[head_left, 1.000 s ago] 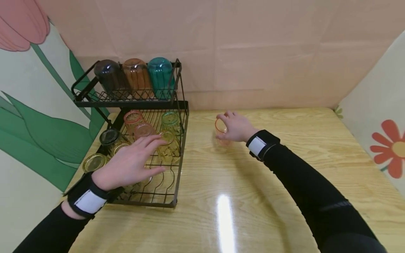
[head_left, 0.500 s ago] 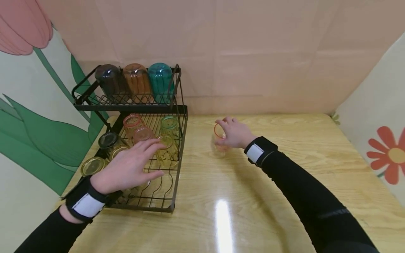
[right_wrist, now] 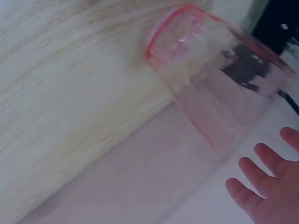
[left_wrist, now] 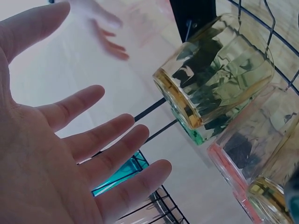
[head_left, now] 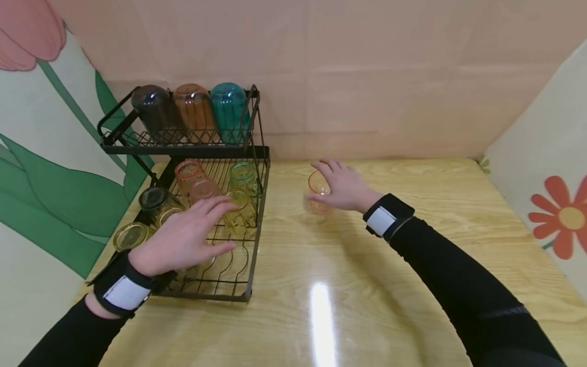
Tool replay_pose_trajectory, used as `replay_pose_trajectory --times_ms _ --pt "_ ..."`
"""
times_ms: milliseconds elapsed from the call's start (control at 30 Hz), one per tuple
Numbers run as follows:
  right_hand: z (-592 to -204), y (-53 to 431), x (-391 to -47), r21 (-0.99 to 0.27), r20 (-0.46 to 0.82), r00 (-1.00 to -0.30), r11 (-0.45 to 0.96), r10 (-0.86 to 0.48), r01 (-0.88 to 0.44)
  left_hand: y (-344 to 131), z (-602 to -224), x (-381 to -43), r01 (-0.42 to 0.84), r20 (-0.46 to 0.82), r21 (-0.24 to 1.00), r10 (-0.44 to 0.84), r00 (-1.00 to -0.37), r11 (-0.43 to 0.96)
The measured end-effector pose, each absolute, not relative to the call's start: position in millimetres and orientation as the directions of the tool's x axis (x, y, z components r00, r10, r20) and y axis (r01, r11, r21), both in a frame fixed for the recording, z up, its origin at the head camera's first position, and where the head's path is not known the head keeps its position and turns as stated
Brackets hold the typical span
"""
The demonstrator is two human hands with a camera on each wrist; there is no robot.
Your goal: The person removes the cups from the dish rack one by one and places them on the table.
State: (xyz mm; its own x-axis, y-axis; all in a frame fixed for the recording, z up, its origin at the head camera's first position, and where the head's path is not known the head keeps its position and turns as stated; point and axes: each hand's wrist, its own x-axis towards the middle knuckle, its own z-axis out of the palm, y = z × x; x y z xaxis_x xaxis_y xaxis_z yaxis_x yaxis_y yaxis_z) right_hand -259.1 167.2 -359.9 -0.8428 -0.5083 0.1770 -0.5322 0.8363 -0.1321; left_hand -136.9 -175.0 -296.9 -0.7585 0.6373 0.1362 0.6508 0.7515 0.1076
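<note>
A clear pink glass point(head_left: 319, 208) with a red rim stands upright on the wooden table, right of the rack. Around its upper part my right hand point(head_left: 347, 189) has its thumb and fingers spread. In the right wrist view a gap shows between those fingers point(right_wrist: 252, 177) and the pink glass point(right_wrist: 219, 79). My left hand point(head_left: 185, 239), fingers straight and apart, hovers over the lower tier of a black wire rack point(head_left: 220, 295) and holds nothing. Its fingertips are nearest a yellow glass point(head_left: 241, 216), which the left wrist view shows apart from the hand point(left_wrist: 70, 154).
Upside-down dark, brown and teal glasses point(head_left: 229, 109) line the rack's top tier. Below are green point(head_left: 243, 176), pink point(head_left: 189, 173), dark point(head_left: 156, 199) and yellow glasses, partly hidden by my left hand. A papered wall point(head_left: 367, 102) rises behind the table point(head_left: 390, 306).
My right hand's fingers have spread wider and drawn slightly right, off the pink glass, which stays standing. The left hand stays over the rack. The head view has tilted slightly.
</note>
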Motion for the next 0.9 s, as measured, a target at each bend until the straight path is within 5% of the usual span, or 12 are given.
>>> replay_pose_trajectory --times_ms 900 --pt "-358 229 -184 -0.184 0.419 -0.720 0.725 -0.553 -0.664 -234 -320 -94 0.405 0.042 0.098 0.403 -0.914 0.909"
